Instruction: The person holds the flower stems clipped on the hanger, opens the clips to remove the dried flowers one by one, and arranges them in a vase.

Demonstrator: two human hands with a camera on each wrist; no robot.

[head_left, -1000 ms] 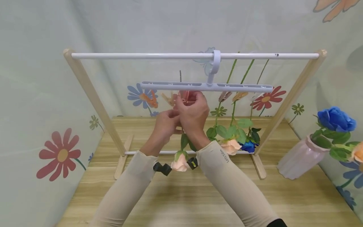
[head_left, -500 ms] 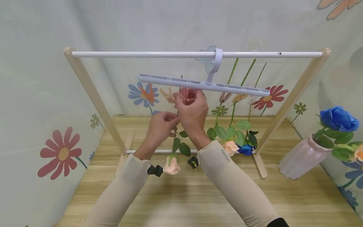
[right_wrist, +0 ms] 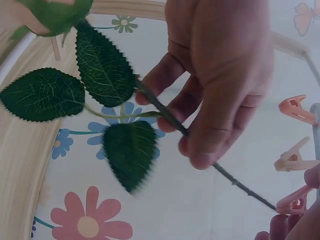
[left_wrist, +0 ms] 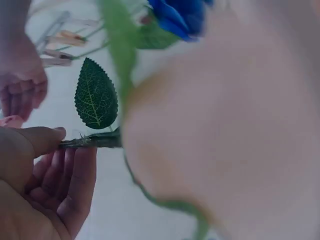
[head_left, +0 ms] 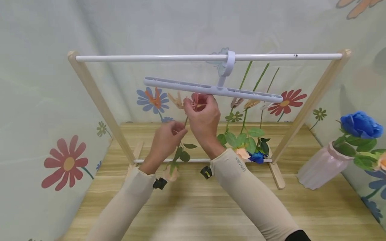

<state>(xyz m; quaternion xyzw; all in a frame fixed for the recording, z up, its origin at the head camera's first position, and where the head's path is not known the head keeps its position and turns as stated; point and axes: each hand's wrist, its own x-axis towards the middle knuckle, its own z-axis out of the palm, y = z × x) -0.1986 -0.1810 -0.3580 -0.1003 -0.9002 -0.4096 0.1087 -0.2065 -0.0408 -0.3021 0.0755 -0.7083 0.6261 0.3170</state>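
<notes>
Pink clip [right_wrist: 291, 201] in right hand [head_left: 203, 117], stem [right_wrist: 172, 119] in left hand [head_left: 167, 138], vase [head_left: 325, 166] head-view only

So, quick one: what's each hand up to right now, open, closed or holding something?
Left hand: closed, pinching the rose stem.
Right hand: closed, holding the pink clip.

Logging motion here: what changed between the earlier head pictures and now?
The left hand moved left and slightly down, away from the right hand, taking its rose along; the stem no longer shows above the hanger, which now slants in view. Nothing was visibly let go. The right hand stays at the pink clip; the clipped roses still hang.
</notes>
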